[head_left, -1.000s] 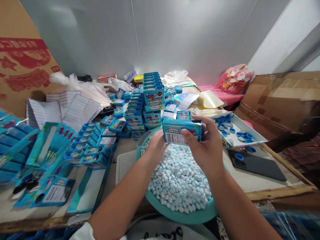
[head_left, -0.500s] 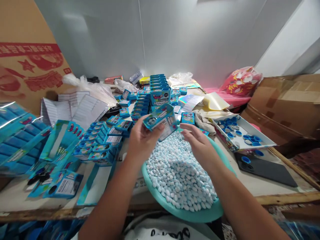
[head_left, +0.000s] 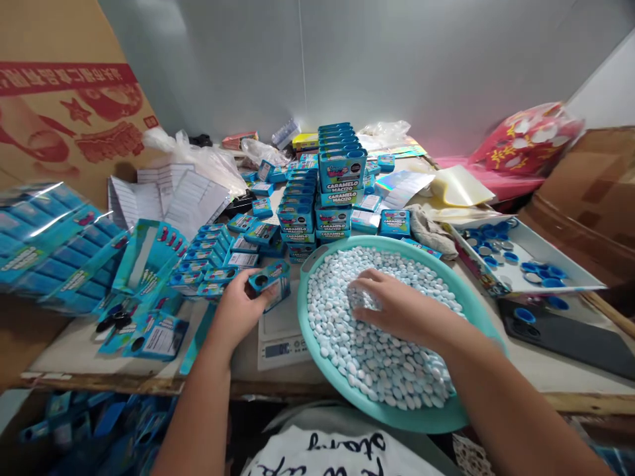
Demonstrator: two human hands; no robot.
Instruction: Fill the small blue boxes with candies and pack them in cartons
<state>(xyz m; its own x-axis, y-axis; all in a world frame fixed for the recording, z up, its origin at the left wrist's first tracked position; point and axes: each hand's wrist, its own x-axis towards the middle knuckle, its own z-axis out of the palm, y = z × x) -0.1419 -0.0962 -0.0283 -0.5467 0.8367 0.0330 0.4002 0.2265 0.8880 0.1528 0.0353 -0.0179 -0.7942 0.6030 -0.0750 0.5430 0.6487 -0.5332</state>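
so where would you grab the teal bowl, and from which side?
Two-handed, I'd say: the rim of the teal bowl, at its left and right, coming in from outside. It's round and wide, and the rim leaves an edge to grip around the candies filling the middle. Stay high on the left, where the scale sits close.

The small rectangular held cardboard box (head_left: 278, 280) was coloured blue; the small oval candies (head_left: 397, 367) were tinted white and pale blue; the round plastic basin (head_left: 380, 411) was coloured turquoise. The tall brown cardboard carton (head_left: 69, 122) was printed in red.
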